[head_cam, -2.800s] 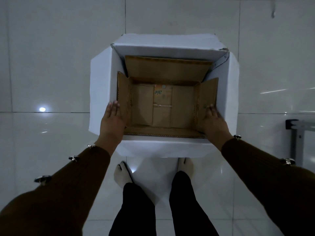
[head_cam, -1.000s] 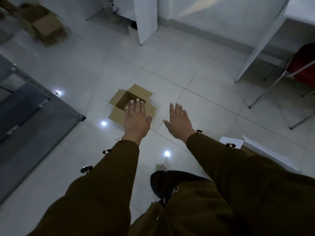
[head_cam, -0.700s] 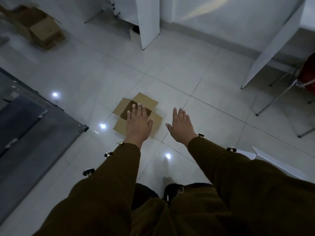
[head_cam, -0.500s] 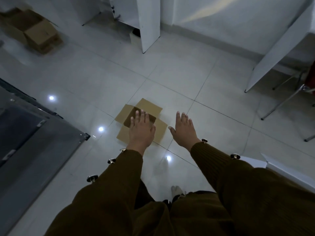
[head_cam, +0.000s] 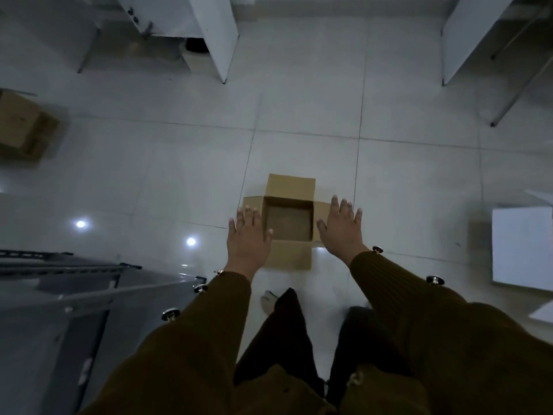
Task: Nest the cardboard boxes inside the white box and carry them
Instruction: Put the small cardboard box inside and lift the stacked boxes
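A small open cardboard box sits on the tiled floor straight ahead, all its flaps spread outward and its inside empty. My left hand hovers over its left flap, fingers spread, holding nothing. My right hand is over the right flap, also flat and spread. The white box stands at the right edge of the view, only partly visible. A strip of brown cardboard shows beside its left side.
Another cardboard box lies on the floor at the far left. A grey metal rack fills the lower left. White desk panels stand at the back, and chair legs at the back right. My legs are below the box.
I have turned away from the white box with a cardboard box nested in it. I have stepped up to the small box, now squarely between my two hands, which have lowered toward its flaps.
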